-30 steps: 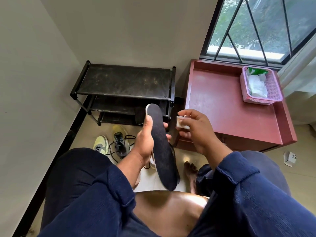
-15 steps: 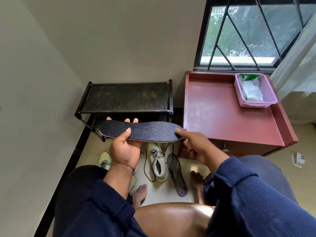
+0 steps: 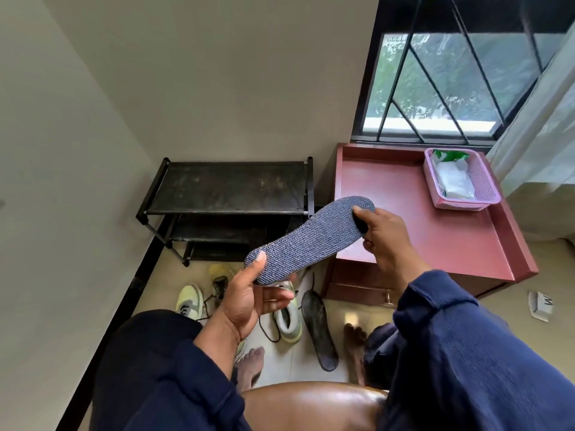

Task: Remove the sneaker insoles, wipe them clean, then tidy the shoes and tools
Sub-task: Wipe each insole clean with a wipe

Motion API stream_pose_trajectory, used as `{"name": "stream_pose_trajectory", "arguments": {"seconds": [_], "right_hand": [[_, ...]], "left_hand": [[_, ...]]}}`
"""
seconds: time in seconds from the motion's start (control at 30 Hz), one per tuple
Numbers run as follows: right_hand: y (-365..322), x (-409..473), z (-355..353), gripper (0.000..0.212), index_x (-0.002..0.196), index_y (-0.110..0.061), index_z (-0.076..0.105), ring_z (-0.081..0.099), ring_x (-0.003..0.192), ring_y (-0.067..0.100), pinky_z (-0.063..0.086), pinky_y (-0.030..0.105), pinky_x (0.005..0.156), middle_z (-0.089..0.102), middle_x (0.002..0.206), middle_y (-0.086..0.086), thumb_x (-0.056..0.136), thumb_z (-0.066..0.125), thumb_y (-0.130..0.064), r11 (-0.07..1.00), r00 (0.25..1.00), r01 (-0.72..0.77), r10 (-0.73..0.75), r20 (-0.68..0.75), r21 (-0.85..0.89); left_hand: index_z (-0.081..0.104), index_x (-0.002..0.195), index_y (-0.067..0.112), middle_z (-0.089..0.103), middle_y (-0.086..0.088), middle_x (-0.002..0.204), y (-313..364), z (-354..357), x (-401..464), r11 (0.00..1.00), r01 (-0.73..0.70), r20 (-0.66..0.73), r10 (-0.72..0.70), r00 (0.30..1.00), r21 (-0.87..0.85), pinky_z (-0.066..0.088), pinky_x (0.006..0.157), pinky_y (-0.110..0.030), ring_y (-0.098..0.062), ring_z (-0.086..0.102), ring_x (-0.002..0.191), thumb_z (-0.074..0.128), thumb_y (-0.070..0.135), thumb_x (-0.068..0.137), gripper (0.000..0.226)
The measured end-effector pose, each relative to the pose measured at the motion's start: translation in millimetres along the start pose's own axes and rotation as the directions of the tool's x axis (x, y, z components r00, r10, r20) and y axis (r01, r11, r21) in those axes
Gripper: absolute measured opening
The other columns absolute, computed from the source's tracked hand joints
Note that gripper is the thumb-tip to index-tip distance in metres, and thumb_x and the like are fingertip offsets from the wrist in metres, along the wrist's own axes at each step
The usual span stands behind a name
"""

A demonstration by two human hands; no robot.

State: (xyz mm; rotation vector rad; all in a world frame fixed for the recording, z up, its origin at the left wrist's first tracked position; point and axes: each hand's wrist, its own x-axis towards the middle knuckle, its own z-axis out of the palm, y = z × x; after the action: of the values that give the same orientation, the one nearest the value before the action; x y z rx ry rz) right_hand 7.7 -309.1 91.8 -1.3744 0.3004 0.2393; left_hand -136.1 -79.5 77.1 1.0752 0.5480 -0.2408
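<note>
A: Where is the insole [image 3: 311, 239]?
B: Centre frame, tilted. Your left hand [image 3: 249, 301] pinches its 7 o'clock end; your right hand [image 3: 384, 239], fingers clamped, grips its 2 o'clock end over the counter [image 3: 404, 194].

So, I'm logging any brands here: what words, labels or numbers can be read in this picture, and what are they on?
"W": one large dark letter on the white box lying on the floor at right; the rest is cut off.
Window sticker: pale lettering on the glass, too blurred to read.
Green packet in the pink basket: no print legible.
Sneakers and the held insole: no readable marking.
</note>
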Motion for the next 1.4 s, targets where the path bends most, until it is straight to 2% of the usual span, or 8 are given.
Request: {"name": "stream_pose_trajectory", "arguments": {"seconds": [0.13,0.33,0.63,0.77,0.87,1.0,1.23,1.4], "right_hand": [[10.8,19.5,-4.3,0.015,0.087,-0.014,0.066,0.02,0.047,0.009,0.015,0.019,0.04,0.03,0.063,-0.001,0.094,0.073,-0.026,0.995,0.997,-0.017,0.024,0.071,-0.101],[52.9,25.6,18.6,0.048,0.096,-0.022,0.073,0.047,0.058,0.011,0.04,0.03,0.056,0.057,0.074,-0.006,0.079,0.076,-0.066,0.937,0.997,0.011,-0.039,-0.073,-0.349],[105.6,28.9,65.8,0.038,0.098,-0.025,0.076,0.059,0.066,0.011,0.05,0.029,0.065,0.068,0.073,-0.001,0.077,0.077,-0.057,0.8,0.939,0.132,0.089,0.333,-0.586],[109.7,34.3,73.3,0.054,0.107,-0.031,0.075,0.062,0.071,0.027,0.051,0.045,0.073,0.068,0.076,0.007,0.073,0.076,-0.073,0.784,0.91,0.132,0.146,0.388,-0.606],[108.5,42.3,79.5,0.063,0.108,-0.031,0.075,0.041,0.058,0.017,0.034,0.036,0.064,0.047,0.062,0.002,0.064,0.077,-0.077,0.817,0.918,0.078,0.165,0.361,-0.572],[104.9,49.9,87.9,0.09,0.108,-0.025,0.076,0.033,0.053,0.014,0.03,0.018,0.048,0.041,0.059,-0.003,0.043,0.079,-0.088,0.869,0.918,-0.01,0.204,0.34,-0.495],[110.3,60.5,92.3,0.091,0.101,-0.026,0.078,0.033,0.049,0.015,0.031,0.014,0.046,0.043,0.055,-0.003,0.035,0.081,-0.088,0.869,0.902,-0.087,0.277,0.333,-0.487],[109.4,57.1,96.4,0.088,0.097,-0.022,0.079,0.032,0.047,0.016,0.03,0.016,0.043,0.042,0.057,0.0,0.033,0.086,-0.084,0.898,0.904,-0.146,0.292,0.313,-0.416]], "left_hand": [[0.065,0.1,0.01,0.07,-0.006,0.074,-8.5,-1.5,8.0,1.0,0.002,-0.238,-0.004,0.971,-0.009,0.051,0.05,-0.026,-0.011,0.05,0.044,0.068,0.023,0.097,0.014],[0.06,0.105,0.012,0.057,-0.007,0.078,-47.1,-41.5,55.1,0.951,-0.015,-0.554,-0.167,0.816,-0.309,0.042,0.043,-0.021,-0.01,0.041,0.038,0.062,0.023,0.097,0.014],[0.06,0.1,0.008,0.055,-0.011,0.082,-95.5,-120.3,158.9,0.917,-0.066,-0.718,-0.263,0.644,-0.394,0.045,0.049,-0.027,-0.016,0.044,0.053,0.068,0.008,0.096,0.009],[0.059,0.112,0.011,0.052,-0.008,0.081,-103.6,-154.5,221.5,0.925,-0.026,-0.715,-0.274,0.643,-0.378,0.041,0.044,-0.023,-0.015,0.045,0.055,0.069,0.014,0.097,0.018],[0.056,0.12,0.016,0.054,-0.002,0.074,-97.6,-179.8,270.3,0.931,-0.016,-0.701,-0.264,0.663,-0.366,0.047,0.06,-0.028,-0.012,0.047,0.052,0.07,0.021,0.098,0.026],[0.059,0.111,0.007,0.052,-0.004,0.074,-85.3,-209.2,320.8,0.95,0.028,-0.669,-0.239,0.704,-0.31,0.042,0.05,-0.024,-0.011,0.048,0.052,0.068,0.02,0.099,0.019],[0.055,0.132,0.0,0.059,-0.009,0.082,-79.3,-212.7,356.7,0.982,0.1,-0.639,-0.182,0.747,-0.163,0.032,0.039,-0.022,-0.011,0.047,0.049,0.069,0.019,0.098,0.042],[0.062,0.115,0.004,0.056,-0.012,0.085,-85.0,-200.3,345.7,0.973,0.23,-0.664,-0.19,0.723,-0.027,0.03,0.035,-0.018,-0.012,0.04,0.046,0.068,0.03,0.099,0.031]]}}
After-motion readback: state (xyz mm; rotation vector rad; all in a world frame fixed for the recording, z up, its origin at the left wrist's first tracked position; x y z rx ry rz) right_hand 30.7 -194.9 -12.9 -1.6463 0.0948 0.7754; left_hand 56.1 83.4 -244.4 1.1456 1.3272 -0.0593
